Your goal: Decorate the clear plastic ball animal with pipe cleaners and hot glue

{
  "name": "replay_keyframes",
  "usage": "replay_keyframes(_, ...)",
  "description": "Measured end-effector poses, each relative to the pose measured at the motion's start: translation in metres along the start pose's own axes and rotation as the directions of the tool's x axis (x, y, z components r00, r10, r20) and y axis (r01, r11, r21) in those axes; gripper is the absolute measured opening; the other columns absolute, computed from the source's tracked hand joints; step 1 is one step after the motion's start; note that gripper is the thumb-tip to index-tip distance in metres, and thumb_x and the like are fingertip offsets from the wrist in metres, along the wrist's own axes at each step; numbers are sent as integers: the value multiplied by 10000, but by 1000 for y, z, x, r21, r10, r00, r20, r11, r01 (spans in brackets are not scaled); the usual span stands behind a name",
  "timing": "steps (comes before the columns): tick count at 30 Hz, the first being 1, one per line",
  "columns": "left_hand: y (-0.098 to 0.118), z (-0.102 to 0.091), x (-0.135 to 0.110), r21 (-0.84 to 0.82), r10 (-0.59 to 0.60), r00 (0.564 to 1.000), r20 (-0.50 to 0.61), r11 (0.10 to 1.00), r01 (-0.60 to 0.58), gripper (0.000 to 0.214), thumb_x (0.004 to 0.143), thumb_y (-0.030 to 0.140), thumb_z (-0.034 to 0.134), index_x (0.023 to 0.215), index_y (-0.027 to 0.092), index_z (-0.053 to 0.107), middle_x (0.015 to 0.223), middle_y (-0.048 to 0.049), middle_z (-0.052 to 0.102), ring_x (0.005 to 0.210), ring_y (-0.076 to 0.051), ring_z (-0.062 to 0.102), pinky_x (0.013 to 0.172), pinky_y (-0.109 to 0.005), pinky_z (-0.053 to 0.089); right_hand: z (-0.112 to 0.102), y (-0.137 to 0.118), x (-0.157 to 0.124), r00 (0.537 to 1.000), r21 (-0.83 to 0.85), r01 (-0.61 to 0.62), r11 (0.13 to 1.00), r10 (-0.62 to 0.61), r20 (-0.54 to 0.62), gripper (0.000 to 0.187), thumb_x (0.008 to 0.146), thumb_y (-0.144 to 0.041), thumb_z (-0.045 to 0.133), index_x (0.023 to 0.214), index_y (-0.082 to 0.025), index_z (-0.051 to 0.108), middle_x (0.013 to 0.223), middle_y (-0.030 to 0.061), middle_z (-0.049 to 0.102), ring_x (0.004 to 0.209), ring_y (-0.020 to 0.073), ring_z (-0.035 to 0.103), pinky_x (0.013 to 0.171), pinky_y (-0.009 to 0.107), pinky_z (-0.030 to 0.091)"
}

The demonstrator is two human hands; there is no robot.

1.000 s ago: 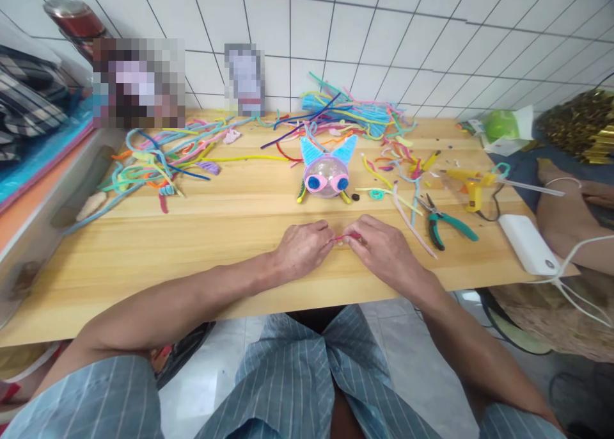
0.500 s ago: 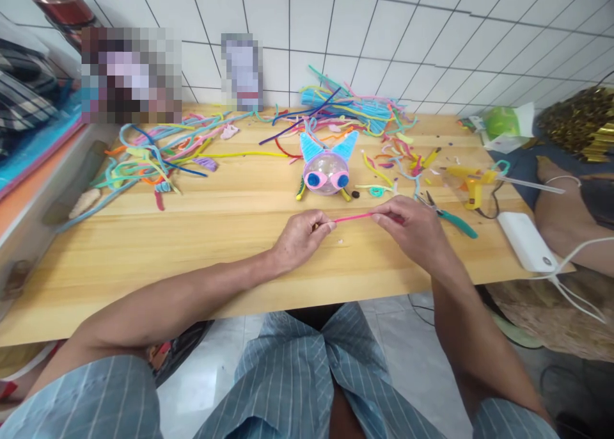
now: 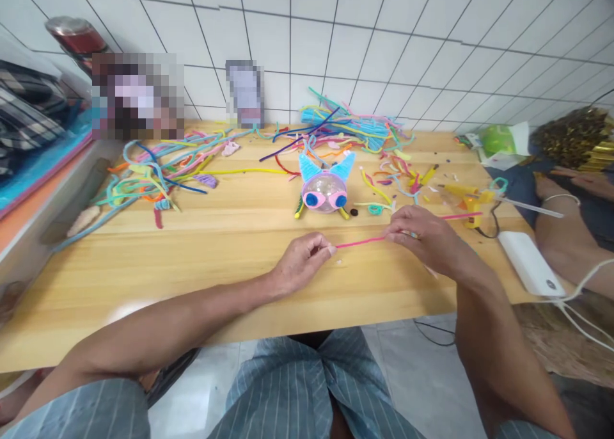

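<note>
The left hand (image 3: 303, 261) and right hand (image 3: 423, 239) are drawing a pink pipe cleaner (image 3: 359, 242) out straight.

The left hand is pinching one end between thumb and finger, while the right hand is pinching the strip farther along; what appears to be its other end is sticking out past the right hand, crossing in front of the yellow glue gun (image 3: 480, 201) in this view. The hands are now standing well apart where they were almost meeting a second ago, and more of the strip is showing, so the work seems to be at a smoothing or straightening step. The pink pipe cleaner is running above the near part of the surface (image 3: 215, 250), in front of the blue-eared toy (image 3: 323, 191), which neither hand is touching.
</note>
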State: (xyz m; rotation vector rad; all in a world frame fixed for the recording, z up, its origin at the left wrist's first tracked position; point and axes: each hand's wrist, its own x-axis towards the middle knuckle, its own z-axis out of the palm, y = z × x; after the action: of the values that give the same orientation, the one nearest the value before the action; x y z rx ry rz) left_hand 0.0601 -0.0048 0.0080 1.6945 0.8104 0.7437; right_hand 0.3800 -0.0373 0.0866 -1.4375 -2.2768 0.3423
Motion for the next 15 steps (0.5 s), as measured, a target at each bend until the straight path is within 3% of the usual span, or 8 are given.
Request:
replay_keyframes(3,-3,5,-4,72,35,996,77,997,-40,293,1075,388,649,859,194,689,796,1,676,741,-143,595,729,-265,453,-17,12,19,998,-5,7,1000,-7,-64,211,1069,-321,679,897,-324,802,947,69,825,959,318,792,911,494,632)
replay_keyframes(6,-5,13,-7,202,70,986,154,974,-101,294,1079,346,712,829,190,713,802,-10,726,754,-147,652,737,-267,449,-38,36,55,970,-61,-70,996,54,-237,171,1023,-333,711,875,-320,796,958,79,837,952,323,781,890,484,607)
replay_keyframes(11,-6,25,-4,346,168,908,383,886,-310,332,1104,376,757,822,204,727,809,-10,768,741,-159,684,656,-299,389,-61,84,157,844,-76,-335,939,263,-468,67,938,-276,813,876,-263,791,999,73,832,934,261,713,898,408,537)
replay_keyframes(13,-9,26,-3,351,183,895,407,873,-338,360,1098,390,773,798,206,701,808,-9,764,718,-157,677,612,-312,352,-60,102,204,805,-41,-375,926,303,-509,65,970,-215,795,908,-234,784,1004,70,825,898,218,672,903,371,521)
replay_keyframes(15,-12,27,-2,317,204,890,408,882,-348,386,1093,387,779,771,208,661,781,-5,743,695,-154,671,599,-314,350,-53,121,246,795,-17,-378,926,315,-518,64,1029,-184,744,997,-204,795,1046,81,832,902,192,652,913,344,516)
